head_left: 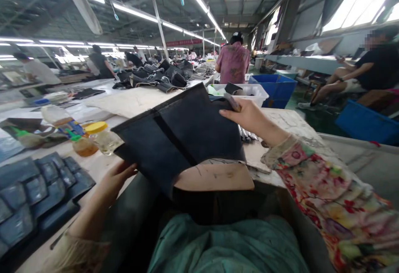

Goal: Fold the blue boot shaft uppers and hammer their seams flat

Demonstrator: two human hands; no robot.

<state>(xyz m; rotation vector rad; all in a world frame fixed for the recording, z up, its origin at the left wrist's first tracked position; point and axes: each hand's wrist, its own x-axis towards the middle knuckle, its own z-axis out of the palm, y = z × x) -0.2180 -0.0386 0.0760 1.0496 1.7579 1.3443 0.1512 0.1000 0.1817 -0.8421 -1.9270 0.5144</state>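
Note:
A large dark, leather-like panel (187, 127) is held up at a slant above my lap. A black strip runs across it, and a curved edge shows a tan underside. My left hand (120, 175) is closed on its lower left edge, with the fingertips partly hidden behind it. At the upper right, my right hand (243, 117) grips the panel with the thumb on its face. A small tool with a grey end and brownish handle (233, 102) also sits in my right hand; its kind is unclear.
Stacked dark pieces (37, 194) lie at left. Behind them stand a yellow-lidded jar (106, 140), a small glue-like bottle (82, 145) and a larger tilted bottle (62, 119). Ahead are a white bin (255, 92), blue crates (274, 90) and a person (233, 59). Another person (374, 61) sits right.

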